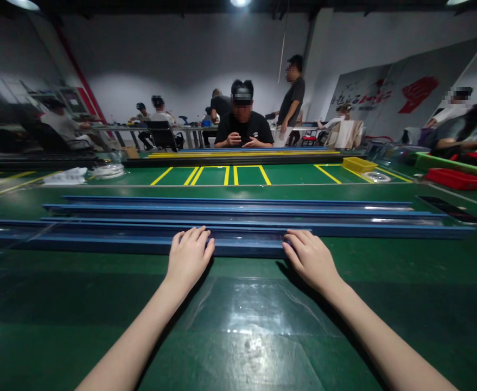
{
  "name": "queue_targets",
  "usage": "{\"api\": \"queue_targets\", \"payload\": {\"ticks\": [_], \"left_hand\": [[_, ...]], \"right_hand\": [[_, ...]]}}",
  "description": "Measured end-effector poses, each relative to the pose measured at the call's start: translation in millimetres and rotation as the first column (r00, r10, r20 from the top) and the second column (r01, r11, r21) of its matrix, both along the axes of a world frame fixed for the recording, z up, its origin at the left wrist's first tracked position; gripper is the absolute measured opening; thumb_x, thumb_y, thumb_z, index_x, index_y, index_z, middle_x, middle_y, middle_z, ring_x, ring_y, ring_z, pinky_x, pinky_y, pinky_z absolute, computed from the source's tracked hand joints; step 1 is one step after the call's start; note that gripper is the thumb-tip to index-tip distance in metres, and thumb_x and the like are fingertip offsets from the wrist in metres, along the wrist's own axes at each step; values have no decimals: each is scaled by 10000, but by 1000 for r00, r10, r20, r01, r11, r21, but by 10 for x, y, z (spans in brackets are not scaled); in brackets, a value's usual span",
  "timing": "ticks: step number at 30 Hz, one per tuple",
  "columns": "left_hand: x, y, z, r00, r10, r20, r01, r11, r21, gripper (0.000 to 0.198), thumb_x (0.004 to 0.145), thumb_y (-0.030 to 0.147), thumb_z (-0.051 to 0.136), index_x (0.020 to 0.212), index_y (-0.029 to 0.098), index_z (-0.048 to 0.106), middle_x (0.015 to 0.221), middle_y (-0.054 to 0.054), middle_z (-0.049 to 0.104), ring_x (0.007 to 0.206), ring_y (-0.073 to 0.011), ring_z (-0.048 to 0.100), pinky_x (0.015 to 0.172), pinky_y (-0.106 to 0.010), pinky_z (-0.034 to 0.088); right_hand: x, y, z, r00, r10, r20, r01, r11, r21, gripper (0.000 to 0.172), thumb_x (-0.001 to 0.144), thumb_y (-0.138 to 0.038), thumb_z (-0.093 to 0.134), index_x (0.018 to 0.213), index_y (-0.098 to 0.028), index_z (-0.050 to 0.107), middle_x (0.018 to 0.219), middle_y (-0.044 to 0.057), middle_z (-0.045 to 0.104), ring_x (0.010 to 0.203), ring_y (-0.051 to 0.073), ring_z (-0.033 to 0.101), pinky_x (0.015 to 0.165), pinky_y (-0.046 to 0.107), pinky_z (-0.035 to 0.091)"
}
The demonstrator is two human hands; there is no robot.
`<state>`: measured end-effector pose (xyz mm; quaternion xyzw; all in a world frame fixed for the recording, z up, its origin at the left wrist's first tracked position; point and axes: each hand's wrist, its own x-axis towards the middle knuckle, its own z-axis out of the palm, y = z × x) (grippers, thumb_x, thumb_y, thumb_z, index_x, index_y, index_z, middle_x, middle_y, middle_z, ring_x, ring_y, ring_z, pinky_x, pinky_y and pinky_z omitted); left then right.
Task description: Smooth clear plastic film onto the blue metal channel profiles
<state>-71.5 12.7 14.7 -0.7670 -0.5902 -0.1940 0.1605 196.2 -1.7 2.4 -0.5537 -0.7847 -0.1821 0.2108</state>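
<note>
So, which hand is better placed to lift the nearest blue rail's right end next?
Probably the right hand: it is at that end of the blue rail; the left hand is farther along.

Nearest blue rail [140, 243]: is lying lengthwise from side to side, looking long, straight and narrow.
Trough [248, 237]: is facing upward, showing darker between two raised long edges and catching some glare.
Front wall [246, 250]: is standing upright along the near side.
Left end: is running out of view.
Right end: is stopping right of centre, partly hidden.
Resting place: rail is sitting flat on the green tabletop [405, 255].
</note>
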Motion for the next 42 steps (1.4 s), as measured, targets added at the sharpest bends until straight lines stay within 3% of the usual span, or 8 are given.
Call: {"api": "queue_targets", "payload": {"ticks": [8, 12, 15, 21, 27, 34, 37, 42], "left_hand": [[216, -54, -77, 968, -249, 19, 244, 961, 131, 292, 850, 275, 352, 1021, 178, 567, 1089, -73, 588, 1023, -196, 505, 882, -370, 336], [437, -82, -90, 905, -422, -62, 426, 890, 163, 296, 842, 291, 370, 1031, 172, 565, 1097, -78, 584, 1031, -206, 499, 884, -374, 336], [625, -61, -84, 866, -489, -105, 500, 853, 150, 309, 839, 303, 373, 1044, 162, 556, 1094, -84, 581, 1033, -216, 493, 871, -377, 346], [999, 6, -73, 819, -549, -167, 569, 814, 115, 350, 846, 331, 346, 1091, 146, 514, 1060, -95, 578, 979, -215, 507, 767, -343, 394], [1183, 33, -195, 781, -577, -239, 618, 768, 167, 359, 837, 321, 346, 1096, 131, 507, 1032, -103, 584, 926, -227, 525, 719, -347, 408], [1160, 25, -263, 791, -593, -149, 611, 759, 225, 328, 817, 265, 385, 1092, 146, 520, 1062, -100, 584, 983, -210, 513, 799, -361, 402], [1159, 17, -264, 824, -552, -126, 565, 792, 230, 342, 812, 249, 391, 1122, 154, 501, 1087, -94, 573, 1006, -213, 500, 815, -364, 397], [1169, -1, -283, 919, -381, -100, 393, 901, 185, 339, 796, 276, 418, 1103, 163, 504, 1125, -97, 546, 1020, -255, 477, 827, -403, 378]], "right_hand": [[83, 25, 83, 998, 1, -61, 1, 999, 32, 340, 866, -340, 303, 929, -162, 586, 975, 63, 615, 917, 178, 511, 764, 287, 347], [360, 80, 173, 944, -209, -255, 225, 974, 33, 362, 860, -358, 272, 840, -173, 582, 858, 69, 627, 813, 179, 535, 684, 271, 350], [617, 150, 131, 816, -439, -376, 396, 898, -191, 418, 831, -426, 263, 655, -194, 562, 680, 61, 616, 644, 174, 538, 557, 257, 325], [834, 352, -81, 771, -517, -372, 201, 751, -629, 534, 808, -497, 196, 579, -207, 582, 593, 34, 610, 593, 156, 555, 571, 246, 355], [849, 502, -27, 850, -456, -263, 149, 689, -710, 473, 790, -374, 274, 447, -217, 560, 481, 27, 574, 492, 134, 522, 528, 235, 343], [813, 496, -132, 866, -434, -249, 219, 775, -592, 443, 772, -391, 293, 487, -198, 572, 563, 43, 595, 598, 160, 536, 536, 241, 314], [805, 473, -171, 859, -349, -375, 87, 820, -565, 490, 791, -442, 254, 515, -193, 572, 530, 22, 567, 581, 145, 524, 549, 235, 321], [829, 447, -174, 603, -275, -749, -260, 819, -511, 547, 789, -551, 245, 590, -156, 566, 428, -17, 456, 424, 97, 399, 475, 225, 303]]}}
